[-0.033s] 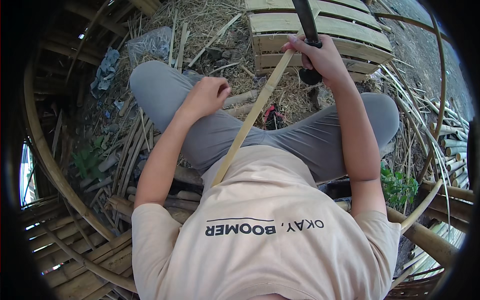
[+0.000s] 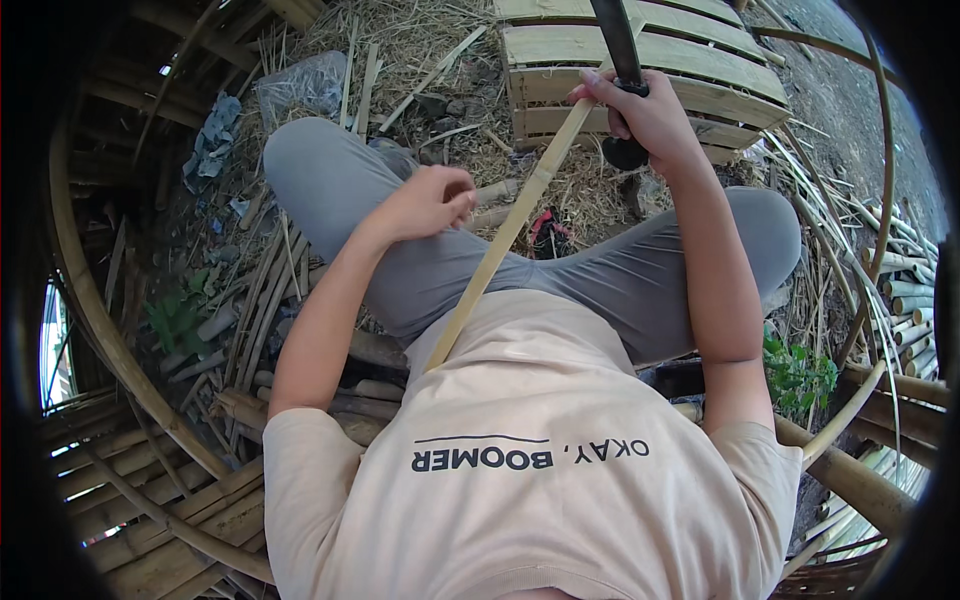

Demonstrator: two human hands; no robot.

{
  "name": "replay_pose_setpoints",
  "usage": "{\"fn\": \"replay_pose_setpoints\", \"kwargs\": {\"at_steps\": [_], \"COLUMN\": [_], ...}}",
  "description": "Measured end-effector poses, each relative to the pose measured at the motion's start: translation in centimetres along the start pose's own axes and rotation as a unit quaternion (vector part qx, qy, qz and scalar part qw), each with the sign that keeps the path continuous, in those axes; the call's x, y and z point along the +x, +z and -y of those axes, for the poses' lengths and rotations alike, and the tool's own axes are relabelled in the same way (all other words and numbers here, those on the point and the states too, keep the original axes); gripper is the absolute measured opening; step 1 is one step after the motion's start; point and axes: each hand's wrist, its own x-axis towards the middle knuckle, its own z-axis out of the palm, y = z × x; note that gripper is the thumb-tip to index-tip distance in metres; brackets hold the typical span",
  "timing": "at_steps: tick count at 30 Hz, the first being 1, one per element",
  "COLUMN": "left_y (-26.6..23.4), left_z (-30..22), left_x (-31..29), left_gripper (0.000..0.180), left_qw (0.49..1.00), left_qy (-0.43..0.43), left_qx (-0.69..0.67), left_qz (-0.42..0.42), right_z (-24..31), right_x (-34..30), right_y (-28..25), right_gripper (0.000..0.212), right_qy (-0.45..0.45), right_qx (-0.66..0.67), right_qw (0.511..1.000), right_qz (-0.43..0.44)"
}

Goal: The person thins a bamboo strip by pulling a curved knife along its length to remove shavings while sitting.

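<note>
My right hand (image 2: 652,125) is wrapped round the black handle of a large knife (image 2: 617,45). Its dark blade points away and runs out of the top of the picture. With thumb and fingertips, the same hand pinches a long pale bamboo strip (image 2: 515,215). The strip slants down between my legs, and its near end lies against my shirt. Over my left thigh hovers my left hand (image 2: 430,205), fingers loosely bent and apart. Nothing shows in it, and it is just left of the strip.
A slatted bamboo crate (image 2: 650,75) stands ahead, behind the knife. Shavings and split pieces litter the ground, with a clear plastic bag (image 2: 305,88) at far left. Cut bamboo poles (image 2: 910,290) are stacked at right. A bamboo pole frame (image 2: 95,290) curves along the left.
My left hand has moved slightly right and down, nearer the strip, and its fingers have loosened. The right hand, knife and strip are almost unmoved.
</note>
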Motion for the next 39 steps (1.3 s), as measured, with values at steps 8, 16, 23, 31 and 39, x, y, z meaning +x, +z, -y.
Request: {"fn": "replay_pose_setpoints", "kwargs": {"at_steps": [8,16,23,31,39], "left_y": [6.1,12.0,8.4,4.2,2.7], "left_z": [-1.9,-2.2,-4.9,-7.6,-9.0], "left_x": [4.1,2.4,1.5,-3.1,-4.8], "left_gripper": [0.040,0.049,0.052,0.044,0.032], "left_qw": [0.899,0.947,0.755,0.740,0.778], "left_qy": [-0.070,0.165,0.063,0.041,0.001], "left_qx": [-0.413,0.189,-0.632,-0.667,-0.626], "left_qz": [0.125,-0.199,0.165,0.075,-0.054], "right_z": [0.0,-0.1,-0.3,-0.4,2.1], "right_x": [0.2,-0.1,-0.1,0.3,0.0], "right_y": [0.5,0.2,0.0,0.2,2.4], "right_gripper": [0.028,0.028,0.027,0.028,0.033], "right_qy": [0.019,0.023,0.024,0.037,-0.039], "right_qx": [0.006,0.012,0.011,-0.023,-0.109], "right_qw": [1.000,1.000,1.000,0.999,0.993], "right_qz": [0.002,0.005,-0.013,-0.009,0.014]}}
